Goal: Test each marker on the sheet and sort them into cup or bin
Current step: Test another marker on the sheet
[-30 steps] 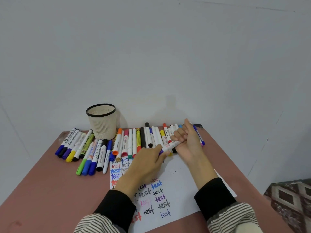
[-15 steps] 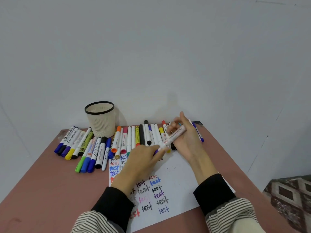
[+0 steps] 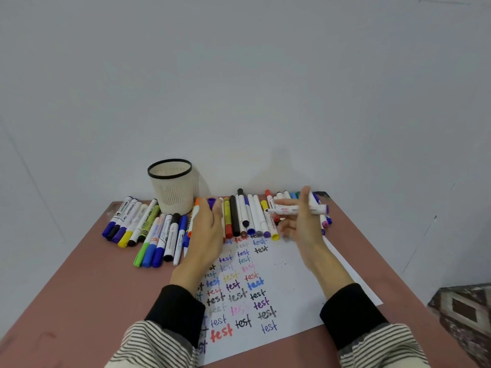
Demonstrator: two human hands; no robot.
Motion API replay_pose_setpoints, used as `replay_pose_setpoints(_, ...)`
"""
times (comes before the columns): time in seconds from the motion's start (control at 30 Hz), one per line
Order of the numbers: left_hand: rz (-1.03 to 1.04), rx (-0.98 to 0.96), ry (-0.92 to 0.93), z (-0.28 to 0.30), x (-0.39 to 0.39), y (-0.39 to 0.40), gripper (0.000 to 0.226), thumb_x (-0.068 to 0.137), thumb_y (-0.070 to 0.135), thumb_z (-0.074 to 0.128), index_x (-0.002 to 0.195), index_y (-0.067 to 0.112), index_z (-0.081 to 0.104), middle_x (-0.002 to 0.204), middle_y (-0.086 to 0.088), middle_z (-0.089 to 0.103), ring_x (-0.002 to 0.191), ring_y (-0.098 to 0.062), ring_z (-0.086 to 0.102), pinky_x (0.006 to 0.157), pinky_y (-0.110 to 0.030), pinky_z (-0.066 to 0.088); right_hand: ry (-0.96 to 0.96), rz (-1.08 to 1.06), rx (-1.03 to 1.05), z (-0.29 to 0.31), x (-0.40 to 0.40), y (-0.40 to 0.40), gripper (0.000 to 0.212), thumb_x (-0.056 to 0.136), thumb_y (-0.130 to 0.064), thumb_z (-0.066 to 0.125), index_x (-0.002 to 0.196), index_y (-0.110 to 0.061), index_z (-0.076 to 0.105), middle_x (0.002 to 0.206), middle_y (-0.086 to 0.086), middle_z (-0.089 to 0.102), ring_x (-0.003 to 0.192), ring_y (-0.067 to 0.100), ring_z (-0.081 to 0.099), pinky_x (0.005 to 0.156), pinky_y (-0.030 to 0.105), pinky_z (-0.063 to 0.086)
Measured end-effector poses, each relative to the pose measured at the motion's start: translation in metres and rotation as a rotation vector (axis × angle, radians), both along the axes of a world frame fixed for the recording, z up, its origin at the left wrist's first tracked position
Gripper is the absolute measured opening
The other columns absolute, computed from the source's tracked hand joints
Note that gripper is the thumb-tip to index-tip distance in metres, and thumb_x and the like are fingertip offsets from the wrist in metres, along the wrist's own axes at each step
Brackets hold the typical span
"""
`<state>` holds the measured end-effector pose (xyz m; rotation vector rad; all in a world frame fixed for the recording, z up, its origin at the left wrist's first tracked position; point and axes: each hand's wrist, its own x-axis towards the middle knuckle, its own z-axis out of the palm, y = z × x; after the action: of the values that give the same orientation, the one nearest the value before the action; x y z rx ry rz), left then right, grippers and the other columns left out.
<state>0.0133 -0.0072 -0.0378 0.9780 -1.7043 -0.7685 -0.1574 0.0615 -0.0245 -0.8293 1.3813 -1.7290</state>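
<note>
1. Right hand held an uncapped white marker with a purple rear end, pinched between thumb and fingers; barrel lay nearly level above the row of markers, dark tip pointing left. Grip: grasping the marker.
2. Left hand held the purple cap at its fingertips, raised over the left part of the marker row. Grip: grasping the cap.
3. Cap and marker were well apart, separated by several markers of the row.
4. White sheet lay flat on the reddish-brown table, between the two forearms; it carried many "test" words in red, blue, black, purple, pink and yellow.
5. Row of capped markers lay side by side along the sheet's far edge, their caps toward the person.
6. A second group, thicker markers, lay left of the sheet, fanned at a slant.
7. Cream mesh cup with a black rim stood upright at the table's far edge by the wall, behind the markers. No marker visible above its rim.
8. Both forearms wore black cuffs over striped sleeves.
</note>
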Motion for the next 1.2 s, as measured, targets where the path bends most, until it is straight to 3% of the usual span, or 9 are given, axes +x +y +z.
replay_pose_setpoints(0.1,0.041,-0.004,0.119,-0.003,-0.003,-0.001,0.03,0.104,0.035,0.031,0.102,0.009,0.047,0.071,-0.004,0.048,0.057,0.002,0.045,0.055,-0.012,0.039,0.21,0.127,0.106,-0.005,0.013,0.007,0.058,0.077,-0.06,0.058,0.094,-0.006,0.07,0.077,0.01,0.072,0.045,0.004,0.051,0.045,0.017,0.04)
replay_pose_setpoints(0.17,0.047,-0.009,0.125,-0.008,-0.004,0.0,0.03,0.103,0.039,0.033,0.1,0.013,0.049,0.068,-0.005,0.05,0.054,0.0,0.046,0.051,-0.015,0.039,0.408,0.131,0.122,-0.01,0.02,0.007,0.044,0.083,-0.043,0.069,0.078,0.0,0.063,0.063,0.007,0.066,0.044,-0.001,0.051,0.049,0.016,0.043)
replay_pose_setpoints(0.23,0.037,-0.029,0.114,-0.012,-0.005,0.001,0.027,0.102,0.04,0.036,0.094,0.018,0.05,0.071,-0.01,0.056,0.056,-0.007,0.049,0.048,-0.021,0.041,0.463,0.121,0.139,-0.017,0.023,0.006,0.036,0.088,-0.022,0.07,0.061,-0.008,0.05,0.053,0.004,0.054,0.046,0.008,0.052,0.052,0.017,0.046)
replay_pose_setpoints(0.33,0.021,-0.018,0.121,-0.017,-0.004,0.001,0.026,0.101,0.039,0.038,0.092,0.019,0.052,0.079,-0.011,0.061,0.069,-0.018,0.056,0.055,-0.026,0.044,0.486,0.09,0.164,-0.022,0.026,0.005,0.038,0.086,-0.006,0.061,0.057,-0.013,0.038,0.052,0.001,0.039,0.055,0.02,0.044,0.044,0.016,0.037)
replay_pose_setpoints(0.47,0.045,0.087,0.164,-0.025,-0.002,-0.009,0.043,0.1,0.046,0.038,0.114,0.008,0.052,0.1,-0.014,0.064,0.094,-0.028,0.063,0.07,-0.022,0.053,0.563,0.086,0.149,-0.025,0.028,0.005,0.035,0.086,-0.007,0.06,0.058,-0.011,0.039,0.052,0.001,0.039,0.055,0.019,0.043,0.05,0.021,0.036)
replay_pose_setpoints(0.6,0.026,0.06,0.15,-0.023,-0.004,-0.008,0.03,0.1,0.044,0.04,0.1,0.018,0.055,0.092,-0.011,0.064,0.084,-0.024,0.062,0.065,-0.026,0.051,0.525,0.101,0.176,-0.027,0.029,0.003,0.039,0.084,-0.003,0.058,0.054,-0.015,0.035,0.049,-0.004,0.036,0.05,0.012,0.037,0.05,0.021,0.034)
replay_pose_setpoints(0.7,0.032,0.014,0.116,-0.02,-0.005,-0.004,0.02,0.101,0.039,0.042,0.088,0.026,0.051,0.086,-0.008,0.063,0.077,-0.017,0.06,0.056,-0.016,0.045,0.495,0.102,0.157,-0.028,0.027,0.002,0.036,0.086,-0.005,0.059,0.056,-0.012,0.04,0.054,0.004,0.041,0.052,0.015,0.04,0.05,0.021,0.038)
replay_pose_setpoints(1.03,0.039,-0.004,0.075,-0.022,-0.004,-0.004,0.028,0.1,0.04,0.043,0.08,0.022,0.048,0.077,-0.009,0.057,0.063,-0.006,0.046,0.054,-0.016,0.04,0.516,0.047,0.147,-0.028,0.027,0.003,0.045,0.089,-0.006,0.058,0.053,-0.017,0.034,0.046,-0.009,0.034,0.043,0.003,0.033,0.044,0.014,0.033)
replay_pose_setpoints(1.2,0.038,0.023,0.075,-0.022,-0.003,-0.004,0.022,0.1,0.039,0.043,0.089,0.022,0.051,0.084,-0.003,0.06,0.075,-0.011,0.056,0.057,-0.012,0.042,0.543,0.043,0.138,-0.027,0.028,0.003,0.041,0.09,-0.009,0.059,0.056,-0.014,0.037,0.051,-0.002,0.037,0.049,0.011,0.038,0.049,0.019,0.037)
